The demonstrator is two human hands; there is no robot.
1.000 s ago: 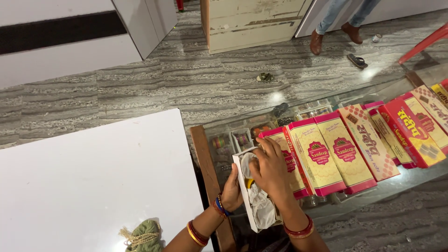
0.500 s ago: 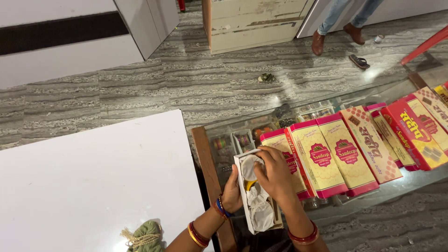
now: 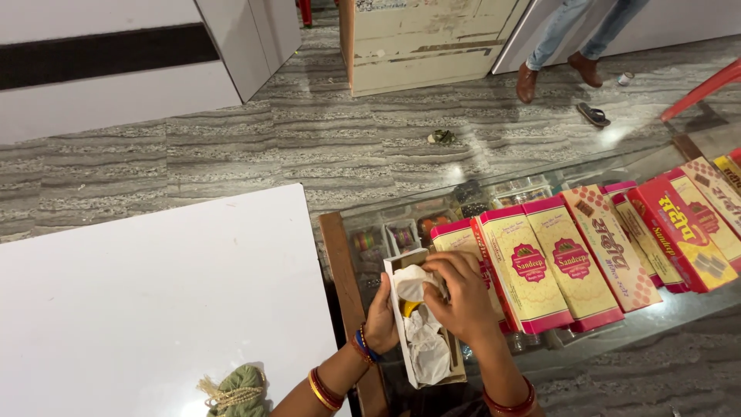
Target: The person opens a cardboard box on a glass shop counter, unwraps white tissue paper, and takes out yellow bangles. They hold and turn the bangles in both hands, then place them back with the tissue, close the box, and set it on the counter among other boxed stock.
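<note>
Glass-topped display surface (image 3: 656, 316): left hand (image 3: 381, 320) steadies open narrow white cardboard box (image 3: 401, 340), right hand (image 3: 463, 297) fingers pinching crumpled white tissue paper (image 3: 417, 284) at its far end; best lifted gently, box braced.

White tissue paper (image 3: 429, 351) in a cream box (image 3: 401, 328) — pink-edged yellow boxes (image 3: 540, 266) — grey-streaked floor (image 3: 309, 147).
</note>
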